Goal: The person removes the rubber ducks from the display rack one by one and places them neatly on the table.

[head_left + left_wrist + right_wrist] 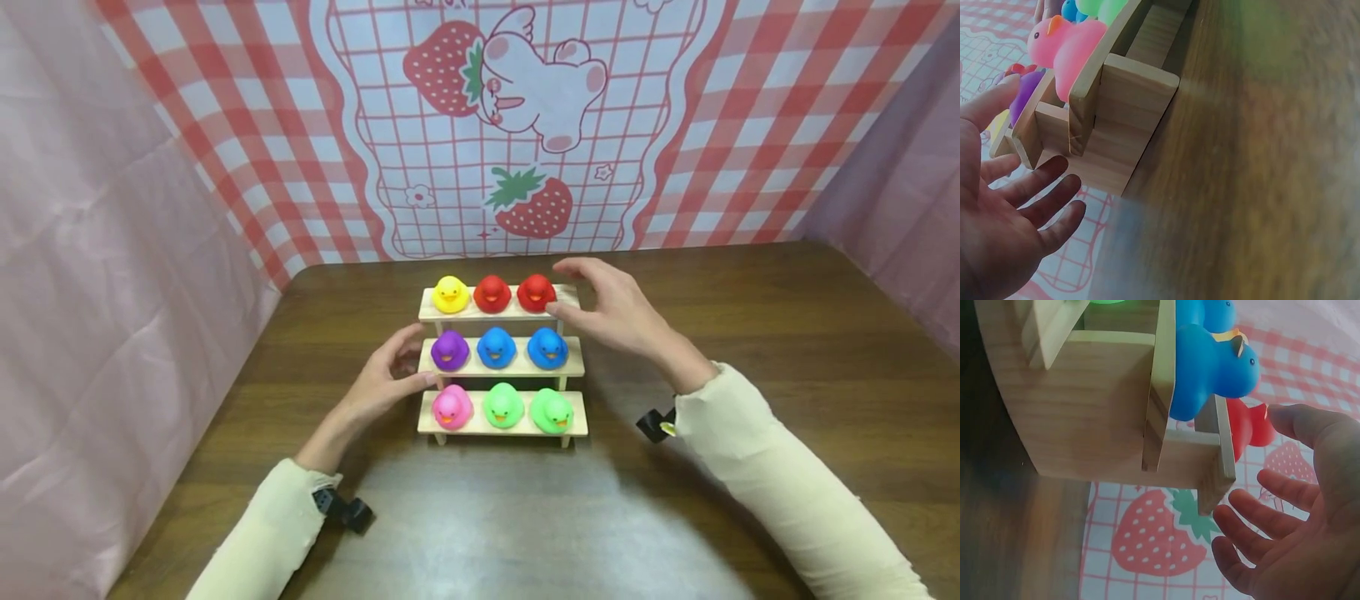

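Observation:
A wooden three-tier stand (502, 425) holds rubber ducks. Its top tier bears a yellow duck (450, 295) and two red ducks (536, 293). On the middle tier sit a purple duck (449, 351) and two blue ducks (547, 348); a pink duck (452, 407) and two green ducks (551, 411) occupy the bottom. My left hand (386, 375), fingers spread and loosely bent, is at the left end of the middle tier, near the purple duck. At the top tier's right end, my right hand (618, 308) has its thumb close to the right red duck. Both hands hold nothing.
The stand is on a brown wooden table (750, 350). Behind it hangs a red-checked cloth (262, 100) with strawberry prints. Pink curtains (90, 250) flank both sides. A small black camera (358, 516) is strapped at the left wrist, another (654, 425) at the right.

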`<state>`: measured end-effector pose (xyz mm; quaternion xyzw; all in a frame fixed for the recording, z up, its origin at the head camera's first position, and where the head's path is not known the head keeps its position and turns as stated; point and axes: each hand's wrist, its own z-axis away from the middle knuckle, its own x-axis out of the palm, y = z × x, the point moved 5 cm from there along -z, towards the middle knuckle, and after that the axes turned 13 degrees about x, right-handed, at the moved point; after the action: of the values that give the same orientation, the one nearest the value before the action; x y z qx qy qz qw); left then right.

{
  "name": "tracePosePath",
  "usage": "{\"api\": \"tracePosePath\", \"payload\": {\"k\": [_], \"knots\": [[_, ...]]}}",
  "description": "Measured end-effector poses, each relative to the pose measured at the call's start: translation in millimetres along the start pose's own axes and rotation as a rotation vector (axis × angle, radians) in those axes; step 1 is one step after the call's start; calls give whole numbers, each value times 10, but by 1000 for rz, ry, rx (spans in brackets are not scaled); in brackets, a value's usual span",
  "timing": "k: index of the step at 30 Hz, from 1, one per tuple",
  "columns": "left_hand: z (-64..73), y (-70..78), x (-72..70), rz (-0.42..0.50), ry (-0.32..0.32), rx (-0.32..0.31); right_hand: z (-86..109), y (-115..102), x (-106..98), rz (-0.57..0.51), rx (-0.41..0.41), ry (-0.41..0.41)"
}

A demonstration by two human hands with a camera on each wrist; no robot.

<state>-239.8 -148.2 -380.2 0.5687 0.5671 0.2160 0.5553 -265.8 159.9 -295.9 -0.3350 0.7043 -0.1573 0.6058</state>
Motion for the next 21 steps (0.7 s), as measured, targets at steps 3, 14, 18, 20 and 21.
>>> {"api": "tracePosePath", "payload": {"k": [3, 14, 18, 20, 21], "knots": [[3, -15, 10, 14, 4, 13, -29, -28, 39, -1, 2, -12], [4, -66, 21, 37, 22, 93, -85, -81, 138, -64, 50, -30], [3, -82, 34, 75, 31, 71, -89, -93, 151, -59, 77, -29], [4, -90, 42, 90, 36, 61, -87, -95, 155, -63, 88, -35], [5, -94, 46, 97, 40, 56, -87, -95, 158, -66, 89, -39]]}}
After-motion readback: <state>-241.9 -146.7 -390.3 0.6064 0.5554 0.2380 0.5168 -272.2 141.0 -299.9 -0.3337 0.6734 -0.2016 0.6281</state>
